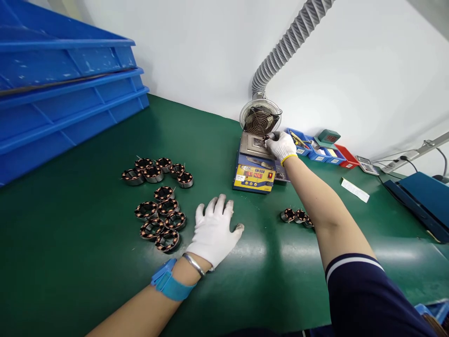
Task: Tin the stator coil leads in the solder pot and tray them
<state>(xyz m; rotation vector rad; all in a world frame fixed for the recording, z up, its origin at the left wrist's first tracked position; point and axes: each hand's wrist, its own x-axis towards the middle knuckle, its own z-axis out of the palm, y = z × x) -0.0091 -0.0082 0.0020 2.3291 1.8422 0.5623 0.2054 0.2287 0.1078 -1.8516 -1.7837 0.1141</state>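
In a white glove, my left hand (pixel 214 234) lies flat on the green table with its fingers spread and nothing in it. My right hand (pixel 281 146), also gloved, is closed on a motor stator (pixel 268 137), mostly hidden by the fingers. It holds this stator over the metal top of a yellow and blue solder pot (pixel 255 171) with a red digital display. Left of my left hand, several copper-wound stators (pixel 167 207) lie in a group, and another group (pixel 153 174) sits farther back. A short row of stators (pixel 300 216) lies below my right forearm.
A fume extractor fan (pixel 260 120) with a grey hose (pixel 284 51) stands behind the pot. Blue stacked crates (pixel 70 103) rise at the left. Small blue bins (pixel 317 152), a red bin (pixel 347 157), a paper strip (pixel 355 190) and a blue device (pixel 421 196) are on the right.
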